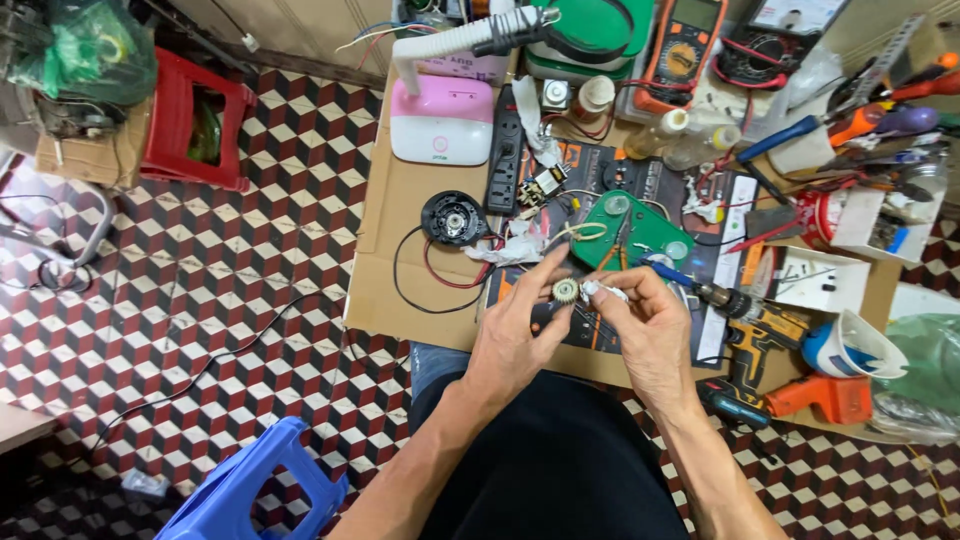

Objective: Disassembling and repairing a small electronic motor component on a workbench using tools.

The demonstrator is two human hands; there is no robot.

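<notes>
Checkered floor tiles surround a cluttered cardboard-covered desk. Above its near edge, the left hand pinches a small pale gear between thumb and forefinger. The right hand closes its fingers on a white scrap touching the gear, apparently wiping it; turning the gear seems called for next.

A pale cream gear, a green plastic cover, a pink-and-white lamp base, a red stool, red-white-black cube-patterned floor tiles.
</notes>
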